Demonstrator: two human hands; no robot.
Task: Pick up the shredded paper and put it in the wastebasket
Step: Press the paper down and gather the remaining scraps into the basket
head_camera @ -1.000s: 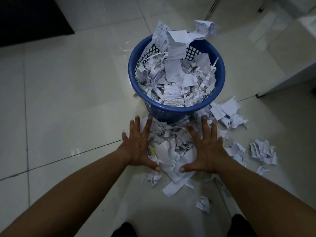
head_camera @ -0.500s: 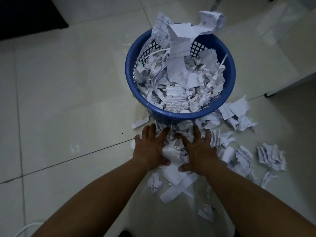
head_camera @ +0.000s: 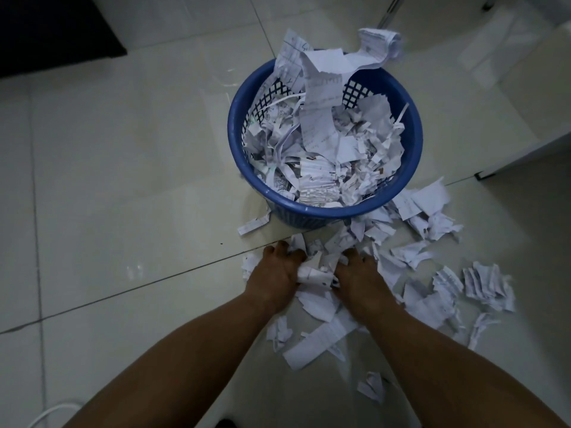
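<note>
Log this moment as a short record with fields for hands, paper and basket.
left hand: grips the bunch from its left
right hand: grips the bunch from its right
bunch: shredded paper on the floor, before the basket
basket: blue, heaped with paper
scraps: scattered on the floor right of the hands

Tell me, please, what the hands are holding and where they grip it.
A clump of shredded paper on the floor before the wastebasket: the left hand grips its left side, the right hand its right side.
</note>
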